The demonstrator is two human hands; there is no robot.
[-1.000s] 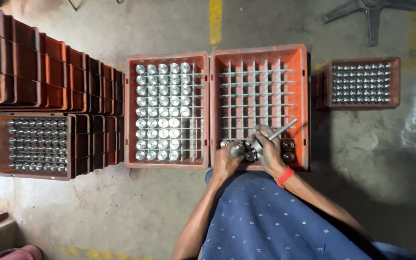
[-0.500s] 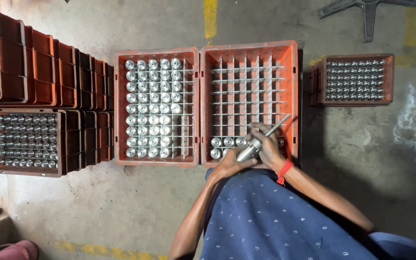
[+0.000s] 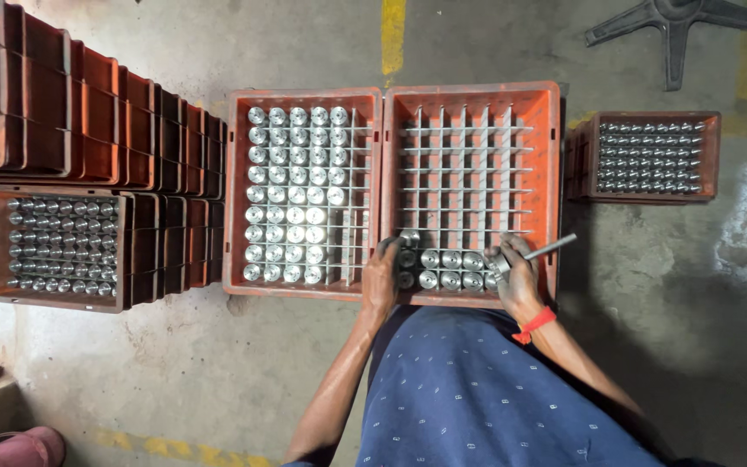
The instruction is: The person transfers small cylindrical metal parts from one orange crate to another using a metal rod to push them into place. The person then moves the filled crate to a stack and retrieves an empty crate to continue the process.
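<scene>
1. The person bends over two orange plastic crates set side by side on the concrete floor (image 3: 175, 380), both fitted with wire divider grids
2. The left hand (image 3: 380, 281) rests on the near rim of the right-hand crate (image 3: 555, 173), at its near left corner; its fingers curl down over a shiny metal cylinder (image 3: 406, 257) standing in a cell there, grasping it from above
3. The right hand (image 3: 512, 275) sits at the near right part of the same crate, fingers clenched around a slim metal rod (image 3: 551, 249) that angles up and away to the right, over the crate's rim
4. An orange-red wristband (image 3: 533, 324) circles the right wrist
5. Between the two hands, a short run of metal cylinders (image 3: 451, 268) fills the nearest cells of this crate; the cells further back hold nothing but bare grid
6. The left-hand crate (image 3: 235, 186), touching the first one, is mostly packed with upright cylinders, round tops showing
7. Far left, a darker crate of cylinders (image 3: 58, 242) sits atop stacked crates, with a stepped pile of dark red crates (image 3: 71, 112) behind it
8. To the right, well apart, a smaller crate (image 3: 650, 156) holds metal pieces
9. A black star-shaped chair base (image 3: 672, 26) lies on the floor at the far right
10. The blue dotted garment (image 3: 477, 398) covers the person's lap
</scene>
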